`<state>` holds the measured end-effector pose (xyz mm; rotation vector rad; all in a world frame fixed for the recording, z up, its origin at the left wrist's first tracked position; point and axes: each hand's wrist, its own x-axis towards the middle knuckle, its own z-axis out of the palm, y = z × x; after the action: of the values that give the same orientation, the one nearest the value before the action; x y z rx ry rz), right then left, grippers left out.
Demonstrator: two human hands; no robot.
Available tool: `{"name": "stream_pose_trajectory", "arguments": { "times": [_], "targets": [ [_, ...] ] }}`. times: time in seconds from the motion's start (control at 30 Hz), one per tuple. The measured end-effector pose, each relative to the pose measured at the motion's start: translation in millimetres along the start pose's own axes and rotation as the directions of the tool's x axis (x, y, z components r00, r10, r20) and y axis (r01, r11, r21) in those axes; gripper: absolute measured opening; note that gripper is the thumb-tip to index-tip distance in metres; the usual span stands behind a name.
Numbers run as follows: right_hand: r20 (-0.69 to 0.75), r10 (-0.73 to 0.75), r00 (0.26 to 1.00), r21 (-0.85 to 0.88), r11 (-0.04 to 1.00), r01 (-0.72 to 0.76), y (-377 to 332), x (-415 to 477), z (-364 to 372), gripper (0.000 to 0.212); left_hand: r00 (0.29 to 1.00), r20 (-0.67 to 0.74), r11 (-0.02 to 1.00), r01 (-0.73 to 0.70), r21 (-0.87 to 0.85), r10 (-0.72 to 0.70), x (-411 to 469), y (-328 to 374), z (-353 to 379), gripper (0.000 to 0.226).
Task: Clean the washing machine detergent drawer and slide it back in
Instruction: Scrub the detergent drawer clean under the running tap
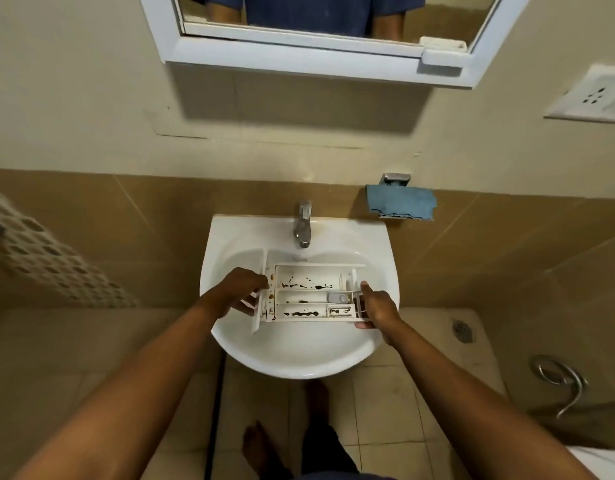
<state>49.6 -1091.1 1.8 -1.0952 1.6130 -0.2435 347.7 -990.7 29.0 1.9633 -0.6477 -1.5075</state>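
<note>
Here the detergent drawer (309,292) is held between left hand (243,289) and right hand (377,306).

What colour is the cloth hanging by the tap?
Blue; the cloth shows in the head view.

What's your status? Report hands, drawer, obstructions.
Left hand grips drawer at left end, right hand at right end. Drawer over sink, dark stains in compartments. No water seen at tap; nothing in the way.
</note>
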Motion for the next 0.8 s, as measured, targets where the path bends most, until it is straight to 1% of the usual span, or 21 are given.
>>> {"name": "stream_pose_trajectory", "arguments": {
  "times": [0.1, 0.23, 0.33, 0.47, 0.6, 0.8],
  "targets": [
    [-0.013, 0.005, 1.000, -0.052, 0.999, -0.006, -6, 14, 7, 0.055, 0.999, -0.004, 0.999, 0.039, -0.015, -0.039, 17, 1, 2, 0.023],
    [0.010, 0.044, 0.999, -0.070, 0.997, -0.043, -10, 33, 9, 0.056, 0.997, -0.017, 0.996, 0.077, -0.042, -0.078, 38, 0, 5, 0.025],
    [0.034, 0.088, 0.996, -0.071, 0.994, -0.085, -14, 40, 9, 0.054, 0.996, -0.012, 0.995, 0.088, -0.045, -0.089, 49, 3, 8, 0.028],
    [0.044, 0.122, 0.992, -0.115, 0.987, -0.116, -18, 51, 13, 0.054, 0.996, 0.007, 0.995, 0.091, -0.046, -0.091, 61, 6, 12, 0.029],
    [0.033, 0.162, 0.986, -0.095, 0.983, -0.158, -18, 57, 14, 0.051, 0.996, 0.043, 0.996, 0.083, -0.033, -0.081, 71, 4, 16, 0.027],
    [0.026, 0.156, 0.987, -0.063, 0.986, -0.154, -15, 60, 15, 0.047, 0.996, 0.051, 0.997, 0.069, -0.018, -0.068, 78, 3, 18, 0.025]
  ]
}}
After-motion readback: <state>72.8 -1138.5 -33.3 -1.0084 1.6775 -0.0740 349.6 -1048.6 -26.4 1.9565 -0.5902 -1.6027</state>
